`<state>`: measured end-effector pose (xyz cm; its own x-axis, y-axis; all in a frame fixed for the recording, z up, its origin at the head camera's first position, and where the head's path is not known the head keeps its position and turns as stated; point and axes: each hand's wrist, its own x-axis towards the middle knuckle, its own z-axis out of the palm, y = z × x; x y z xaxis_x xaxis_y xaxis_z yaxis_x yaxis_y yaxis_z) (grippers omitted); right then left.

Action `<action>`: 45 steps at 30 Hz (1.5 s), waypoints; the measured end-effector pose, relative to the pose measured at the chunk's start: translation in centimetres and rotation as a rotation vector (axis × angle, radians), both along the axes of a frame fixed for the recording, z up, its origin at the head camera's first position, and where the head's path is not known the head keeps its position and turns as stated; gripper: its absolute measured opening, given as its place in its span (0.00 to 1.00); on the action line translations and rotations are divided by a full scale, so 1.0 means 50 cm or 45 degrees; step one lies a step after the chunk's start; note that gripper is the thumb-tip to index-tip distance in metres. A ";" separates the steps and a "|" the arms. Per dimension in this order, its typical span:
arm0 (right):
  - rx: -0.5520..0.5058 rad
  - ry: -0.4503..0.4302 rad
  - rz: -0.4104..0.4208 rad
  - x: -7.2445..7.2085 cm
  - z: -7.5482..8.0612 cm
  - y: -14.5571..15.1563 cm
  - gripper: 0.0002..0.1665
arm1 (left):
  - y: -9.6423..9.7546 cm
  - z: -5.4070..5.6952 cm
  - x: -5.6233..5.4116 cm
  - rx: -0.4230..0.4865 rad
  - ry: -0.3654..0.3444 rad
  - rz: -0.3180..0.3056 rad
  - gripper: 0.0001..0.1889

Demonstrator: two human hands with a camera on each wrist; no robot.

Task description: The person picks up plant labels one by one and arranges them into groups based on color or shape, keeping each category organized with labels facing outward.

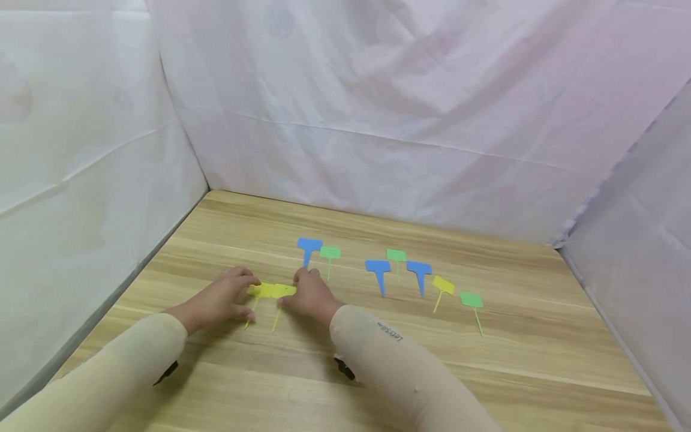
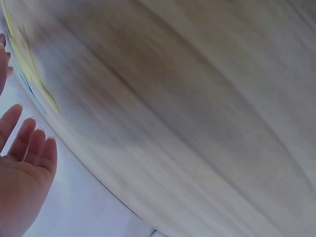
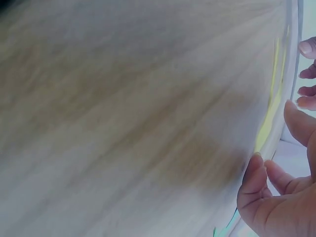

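Note:
Two yellow plant labels with thin stems lie side by side between the hands in the head view. My left hand [image 1: 218, 300] is at the outer end of the left yellow label [image 1: 264, 290], thumb and fingers spread apart around that end. At the right yellow label [image 1: 284, 291], my right hand [image 1: 312, 295] pinches the outer end with bent thumb and fingers. The right wrist view shows the right thumb [image 3: 253, 180] against that label's edge. In the left wrist view, a palm with loosely parted fingers [image 2: 32, 148] shows at lower left.
Beyond the right hand lie a blue T-shaped label [image 1: 309, 245] and a green label [image 1: 330, 252]. Farther right are two blue labels [image 1: 378, 266], two green labels [image 1: 472, 299] and a yellow label [image 1: 444, 285]. White cloth [image 1: 378, 90] walls the wooden table [image 1: 259, 384].

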<state>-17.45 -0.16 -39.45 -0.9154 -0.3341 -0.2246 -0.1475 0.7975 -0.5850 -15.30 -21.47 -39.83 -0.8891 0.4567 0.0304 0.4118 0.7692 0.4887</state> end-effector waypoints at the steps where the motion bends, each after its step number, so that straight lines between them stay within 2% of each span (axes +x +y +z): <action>1: -0.001 -0.002 0.006 -0.001 0.001 0.003 0.32 | 0.004 0.002 0.001 -0.004 0.004 -0.002 0.31; 5: -0.029 -0.014 0.018 -0.006 0.005 0.019 0.31 | 0.019 0.005 0.005 0.005 -0.018 0.007 0.31; 9: -0.090 -0.027 0.011 -0.007 0.013 0.038 0.32 | 0.032 0.005 0.007 0.022 -0.005 -0.025 0.31; 12: -0.119 0.005 0.028 -0.009 0.018 0.055 0.33 | 0.041 0.005 0.008 0.026 0.018 -0.063 0.31; 19: -0.187 0.050 0.061 -0.009 0.033 0.096 0.35 | 0.065 0.003 0.008 0.013 -0.033 -0.082 0.31; 23: -0.169 0.111 0.071 -0.008 0.037 0.114 0.38 | 0.075 -0.001 0.004 0.014 -0.017 -0.123 0.31; 31: -0.070 0.273 0.127 -0.003 0.035 0.150 0.41 | 0.085 -0.001 0.004 -0.008 -0.051 -0.122 0.33; 37: -0.071 0.322 0.096 0.003 0.035 0.178 0.42 | 0.086 -0.005 0.005 -0.020 -0.046 -0.115 0.33; 45: -0.093 0.345 -0.005 0.008 0.043 0.219 0.41 | 0.088 -0.006 0.004 -0.068 -0.061 -0.118 0.33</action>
